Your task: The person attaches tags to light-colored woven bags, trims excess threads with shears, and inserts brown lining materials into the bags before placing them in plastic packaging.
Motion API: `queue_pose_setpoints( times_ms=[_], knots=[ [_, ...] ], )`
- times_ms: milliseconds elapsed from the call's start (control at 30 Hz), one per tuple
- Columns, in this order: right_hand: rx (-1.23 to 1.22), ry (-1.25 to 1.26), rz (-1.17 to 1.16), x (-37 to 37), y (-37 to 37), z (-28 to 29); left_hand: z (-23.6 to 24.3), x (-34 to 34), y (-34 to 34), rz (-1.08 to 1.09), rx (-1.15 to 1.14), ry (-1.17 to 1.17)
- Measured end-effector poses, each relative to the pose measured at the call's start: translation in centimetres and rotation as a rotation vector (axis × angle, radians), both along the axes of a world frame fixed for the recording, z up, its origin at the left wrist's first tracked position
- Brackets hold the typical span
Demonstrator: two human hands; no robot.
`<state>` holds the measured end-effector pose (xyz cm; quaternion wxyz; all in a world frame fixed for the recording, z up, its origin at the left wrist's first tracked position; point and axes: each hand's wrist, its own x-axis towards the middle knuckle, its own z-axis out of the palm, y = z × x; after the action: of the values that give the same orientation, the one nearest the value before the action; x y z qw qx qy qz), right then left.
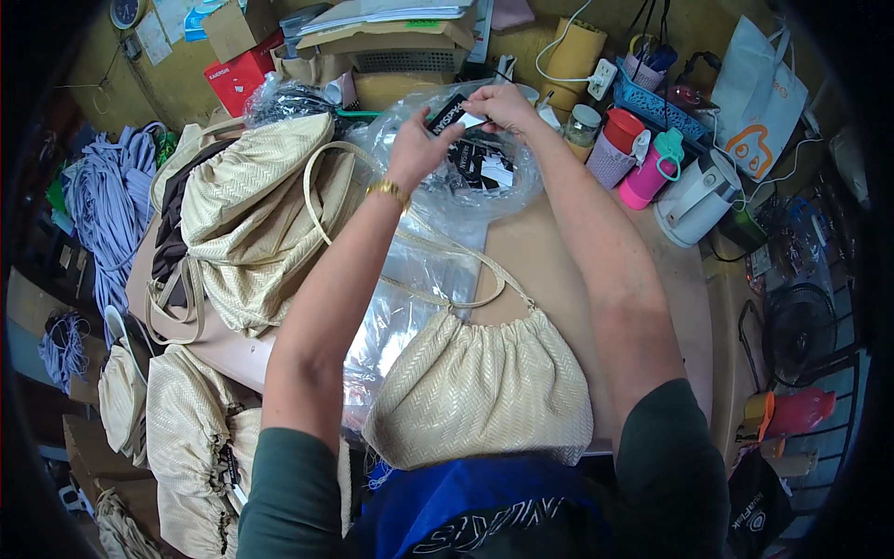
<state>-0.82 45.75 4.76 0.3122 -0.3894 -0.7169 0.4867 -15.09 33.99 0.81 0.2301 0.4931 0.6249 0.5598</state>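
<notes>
Reaching forward over the table [559, 261], both hands are working at a small black tag [450, 113] held above a clear plastic bag [438, 140]. Left hand [419, 149] is pinching the lower end of the tag between thumb and fingers, with a gold wristwatch [388, 191] showing on that wrist. Right hand [503, 104] is pinching the tag's upper, white-edged end, fingers curled close together. The two hands are nearly touching each other across the tag.

Inside the plastic bag, just under the hands, more black and white tags [484, 163] are lying in a loose heap. A flat clear sleeve [410, 289] is spreading from that bag down the table toward the person.

Nearest the person, a cream woven handbag [480, 387] with a gathered top is lying on the table, its thin strap [447, 270] looping up across the sleeve. To the left, a pile of matching cream handbags [261, 205] is sitting on the table edge, some showing brown lining. More of them [186, 419] are stacked lower left, off the table.

At the far right of the table, a pink bottle with a teal lid [650, 172], a white electric kettle [698, 196] and a small red-lidded basket [616, 149] are standing close together. A white carrier bag [759, 93] is leaning behind them. A red box [237, 74] and cardboard cartons [382, 37] are lining the back wall.
</notes>
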Motion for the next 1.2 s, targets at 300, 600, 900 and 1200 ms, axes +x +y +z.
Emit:
queue_pose_setpoints(
  times_ms=[300,600,900,1200],
  knots=[
    [0.592,-0.238,-0.013,0.6,0.5,-2.6,0.6,-1.4,2.2,0.16,-0.004,0.482],
    [0.135,0.154,0.204,0.4,1.5,-2.7,2.7,-2.1,2.8,0.037,0.052,0.541],
    [0.364,-0.066,0.066,2.2,1.6,-3.3,4.0,-2.9,2.0,0.168,0.03,0.405],
    [0.53,-0.445,-0.136,3.1,1.1,-3.9,2.3,-4.6,2.4,0.107,-0.009,0.126]
  ],
)
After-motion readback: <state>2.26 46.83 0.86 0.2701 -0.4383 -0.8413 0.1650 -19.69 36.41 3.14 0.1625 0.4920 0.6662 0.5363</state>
